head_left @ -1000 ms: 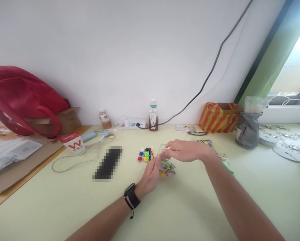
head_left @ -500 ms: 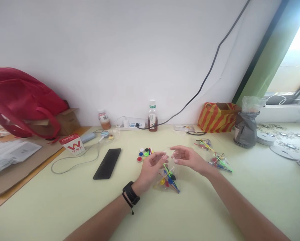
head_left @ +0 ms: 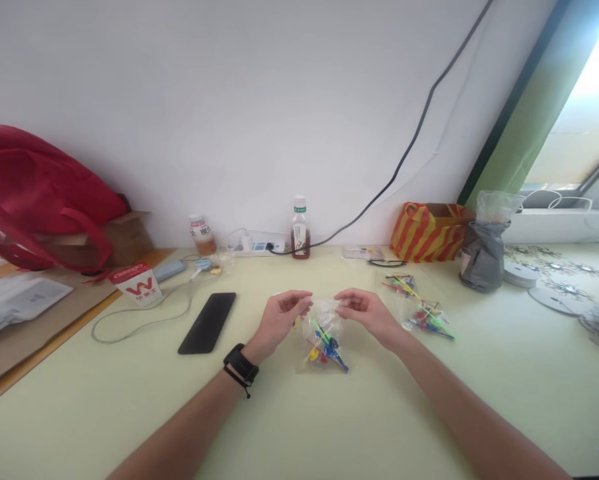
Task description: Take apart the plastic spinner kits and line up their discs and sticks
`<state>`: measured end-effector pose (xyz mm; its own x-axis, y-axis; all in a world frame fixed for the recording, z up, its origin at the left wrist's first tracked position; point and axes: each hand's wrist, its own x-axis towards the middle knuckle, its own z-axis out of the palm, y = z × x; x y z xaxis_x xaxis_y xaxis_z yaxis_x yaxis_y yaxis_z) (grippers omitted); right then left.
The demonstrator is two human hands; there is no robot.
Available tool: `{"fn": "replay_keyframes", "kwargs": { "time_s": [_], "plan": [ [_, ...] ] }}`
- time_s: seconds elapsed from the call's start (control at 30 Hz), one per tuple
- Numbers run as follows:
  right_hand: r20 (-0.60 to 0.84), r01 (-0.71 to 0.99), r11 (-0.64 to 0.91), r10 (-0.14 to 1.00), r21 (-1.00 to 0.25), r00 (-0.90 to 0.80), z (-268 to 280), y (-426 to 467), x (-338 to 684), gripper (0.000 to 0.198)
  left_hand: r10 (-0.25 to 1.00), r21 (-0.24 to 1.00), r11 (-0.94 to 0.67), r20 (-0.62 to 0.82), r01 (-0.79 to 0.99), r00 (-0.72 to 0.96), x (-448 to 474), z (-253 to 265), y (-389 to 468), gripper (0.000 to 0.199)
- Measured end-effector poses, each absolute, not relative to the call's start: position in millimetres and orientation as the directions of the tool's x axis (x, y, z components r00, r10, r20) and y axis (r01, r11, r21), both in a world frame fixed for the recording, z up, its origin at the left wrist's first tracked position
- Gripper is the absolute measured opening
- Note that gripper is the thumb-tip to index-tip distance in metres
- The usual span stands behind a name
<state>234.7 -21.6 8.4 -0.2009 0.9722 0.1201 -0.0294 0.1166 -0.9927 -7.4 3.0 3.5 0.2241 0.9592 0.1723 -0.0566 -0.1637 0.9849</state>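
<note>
Evidently the packing is well along for the small, clear plastic bag (head_left: 324,311) in front of the person; it lies flat-looking at or just above the pale yellow-green tabletop (head_left: 359,420), between the two hands, with a jumble of red, yellow, green, blue and black plastic pieces (head_left: 329,341) inside it. The left hand (head_left: 278,321) is partly curled, thumb and forefinger nearly closed on the bag's upper left corner; the right hand (head_left: 372,316) mirrors it at the upper right corner, its tips in a light pinch, the other fingers loosely bent. Whether the mouth is sealed cannot be told — the film is too clear and small; closing it may be what is left here. Two similar clear bags with bright plastic parts, a nearer one (head_left: 428,320) and a farther one (head_left: 400,285), lie beyond the right hand — seemingly done; some loose coloured pieces (head_left: 295,324) show behind the left hand, mostly hidden, so their number is unclear.
</note>
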Motion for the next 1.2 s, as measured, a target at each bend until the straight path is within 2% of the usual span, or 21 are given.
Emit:
{"fn": "replay_keyframes", "kwargs": {
  "time_s": [0.13,0.33,0.5,0.73,0.97,1.1,1.2],
  "plan": [
    [0.113,-0.062,0.105,0.982,-0.993,-0.151,6.5,-22.2,232.1,0.045,0.964,0.983,-0.147,0.167,-0.11,0.208,-10.3,4.8,5.6,0.036],
    [0.029,-0.08,0.008,0.963,-0.997,-0.268,1.6,-22.5,228.1,0.044,0.966,0.979,-0.154,0.178,-0.135,0.188,-9.1,6.5,4.2,0.033],
    [0.082,-0.079,0.065,0.97,-0.995,-0.23,3.0,-22.0,230.3,0.035,0.961,0.976,-0.174,0.197,-0.128,0.194,-9.0,6.3,3.2,0.031],
    [0.149,-0.041,0.143,0.972,-0.989,-0.182,8.7,-25.2,229.6,0.037,0.928,0.979,-0.189,0.203,-0.076,0.314,-6.5,-0.2,-0.5,0.035],
    [0.165,0.0,0.168,0.971,-0.986,-0.17,8.8,-24.8,231.9,0.029,0.942,0.981,-0.171,0.191,-0.097,0.275,-8.9,2.8,0.5,0.022],
    [0.217,0.029,0.227,0.957,-0.974,-0.193,9.2,-26.2,231.9,0.024,0.95,0.975,-0.116,0.164,-0.187,0.266,-9.2,1.2,1.0,0.029],
    [0.221,-0.047,0.216,0.946,-0.975,-0.237,7.2,-25.2,232.5,0.024,0.952,0.975,-0.165,0.196,-0.149,0.233,-7.1,1.0,-0.4,0.026]
  ]
}}
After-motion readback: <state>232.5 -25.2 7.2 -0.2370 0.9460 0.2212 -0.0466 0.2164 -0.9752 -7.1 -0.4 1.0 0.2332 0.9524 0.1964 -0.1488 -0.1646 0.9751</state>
